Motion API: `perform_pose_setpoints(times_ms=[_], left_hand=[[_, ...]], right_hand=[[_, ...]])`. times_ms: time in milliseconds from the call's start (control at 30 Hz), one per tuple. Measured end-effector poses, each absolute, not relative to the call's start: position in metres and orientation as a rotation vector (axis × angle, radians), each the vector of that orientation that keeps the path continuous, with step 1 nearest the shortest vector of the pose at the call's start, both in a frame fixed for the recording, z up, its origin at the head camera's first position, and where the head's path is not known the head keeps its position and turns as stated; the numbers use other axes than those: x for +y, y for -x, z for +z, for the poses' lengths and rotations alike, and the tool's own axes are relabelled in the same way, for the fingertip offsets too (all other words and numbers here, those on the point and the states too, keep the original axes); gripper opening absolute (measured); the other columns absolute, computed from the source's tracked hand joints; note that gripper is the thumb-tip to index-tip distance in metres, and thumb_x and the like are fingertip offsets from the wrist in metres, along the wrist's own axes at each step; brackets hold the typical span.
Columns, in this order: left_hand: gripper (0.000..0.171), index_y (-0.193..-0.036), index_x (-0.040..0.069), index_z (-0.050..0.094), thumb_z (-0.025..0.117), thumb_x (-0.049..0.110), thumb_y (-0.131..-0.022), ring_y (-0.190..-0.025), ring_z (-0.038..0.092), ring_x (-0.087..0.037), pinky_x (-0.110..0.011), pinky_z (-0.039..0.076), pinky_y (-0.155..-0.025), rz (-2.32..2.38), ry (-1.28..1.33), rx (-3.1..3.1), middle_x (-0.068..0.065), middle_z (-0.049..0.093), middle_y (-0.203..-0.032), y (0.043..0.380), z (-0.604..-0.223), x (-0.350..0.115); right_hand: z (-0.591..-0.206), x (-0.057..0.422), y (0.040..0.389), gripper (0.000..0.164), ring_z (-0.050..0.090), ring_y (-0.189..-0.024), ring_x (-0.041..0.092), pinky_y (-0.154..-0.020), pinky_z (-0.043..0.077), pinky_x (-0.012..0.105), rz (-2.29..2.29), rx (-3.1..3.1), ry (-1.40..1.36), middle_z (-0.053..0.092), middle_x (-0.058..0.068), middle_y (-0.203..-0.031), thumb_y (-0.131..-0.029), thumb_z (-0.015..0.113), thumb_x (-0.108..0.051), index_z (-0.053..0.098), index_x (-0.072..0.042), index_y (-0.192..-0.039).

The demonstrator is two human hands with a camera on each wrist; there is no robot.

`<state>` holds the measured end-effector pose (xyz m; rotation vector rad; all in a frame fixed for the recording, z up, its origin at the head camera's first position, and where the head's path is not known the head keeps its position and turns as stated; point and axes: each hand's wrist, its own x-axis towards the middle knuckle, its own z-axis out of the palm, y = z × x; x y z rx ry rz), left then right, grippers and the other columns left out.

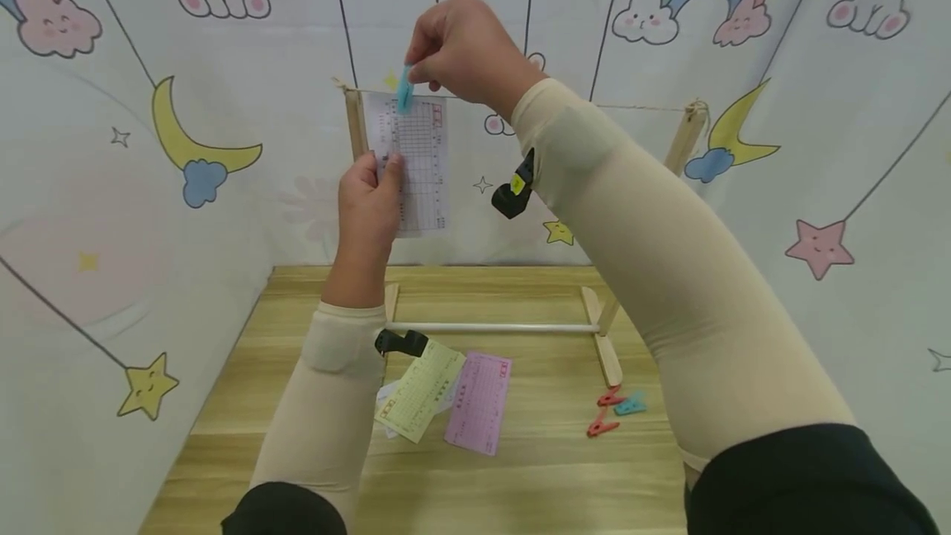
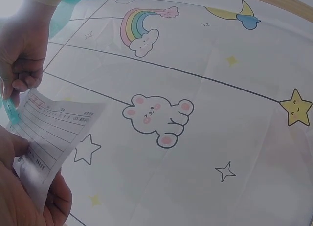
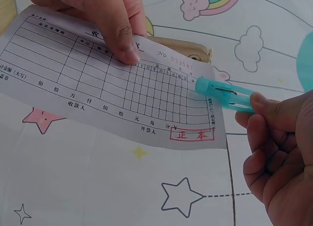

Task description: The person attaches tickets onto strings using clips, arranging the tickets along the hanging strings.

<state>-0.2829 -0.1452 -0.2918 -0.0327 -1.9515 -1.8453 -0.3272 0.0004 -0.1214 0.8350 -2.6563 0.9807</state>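
White slip [image 1: 425, 188], blue clip [image 1: 404, 93] at top edge, right post [image 1: 685, 139] well apart

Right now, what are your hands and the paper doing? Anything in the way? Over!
Left hand holds white receipt slip. Right hand pinches blue clothespin at the slip's top edge, by the string. Nothing visibly blocking.
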Motion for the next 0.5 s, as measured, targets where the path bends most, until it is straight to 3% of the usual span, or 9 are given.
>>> perform_pose_setpoints(times_ms=[233, 500], left_hand=[[0.033, -0.123, 0.005, 0.067, 0.056, 0.032, -0.108, -0.094, 0.07, -0.018, -0.029, 0.057, -0.077, -1.799, 0.012, -1.954, -0.009, 0.071, -0.111, 0.2798, -0.2909, -0.1461], [0.034, -0.126, 0.007, 0.067, 0.056, 0.034, -0.108, -0.096, 0.071, -0.018, -0.031, 0.058, -0.079, -1.81, 0.01, -1.955, -0.008, 0.071, -0.112, 0.2796, -0.2896, -0.1474]], right_hand=[[-0.121, -0.0016, 0.3254, 0.009, 0.064, -0.089, 0.015, -0.082, 0.053, 0.023, 0.95, -2.672, -0.825, 0.071, 0.0, -0.104, -0.098, 0.075, -0.02, 0.075, -0.011, -0.099], [-0.1181, 0.0, 0.3217, 0.027, 0.057, -0.103, 0.013, -0.093, 0.05, 0.023, 0.842, -2.742, -0.87, 0.067, 0.0, -0.113, -0.096, 0.076, -0.024, 0.073, -0.012, -0.12]])
